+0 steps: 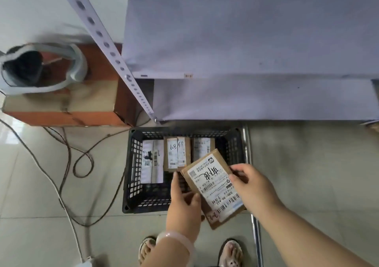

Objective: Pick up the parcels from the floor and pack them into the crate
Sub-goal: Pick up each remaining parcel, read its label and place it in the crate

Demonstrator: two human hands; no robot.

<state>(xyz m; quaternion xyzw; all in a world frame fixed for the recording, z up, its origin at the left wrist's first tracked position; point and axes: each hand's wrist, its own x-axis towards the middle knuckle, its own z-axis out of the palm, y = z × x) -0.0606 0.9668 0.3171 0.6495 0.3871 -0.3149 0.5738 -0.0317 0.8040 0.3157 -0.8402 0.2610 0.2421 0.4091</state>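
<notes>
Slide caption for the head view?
Left hand and right hand hold a labelled parcel over the part-filled black crate.

Handwritten "68" on the middle parcel [176,154]; printed "530" on the held parcel [213,185]

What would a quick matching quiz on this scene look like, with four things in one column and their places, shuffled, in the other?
Things
1. brown parcel
2. white parcel
3. crate
4. bracelet

Places
a. round the left wrist
b. on the floor, by the shelf
c. held by the left hand and the right hand, over the crate
d. lying inside the crate, at its left

Pairs: 1-c, 2-d, 3-b, 4-a
</notes>
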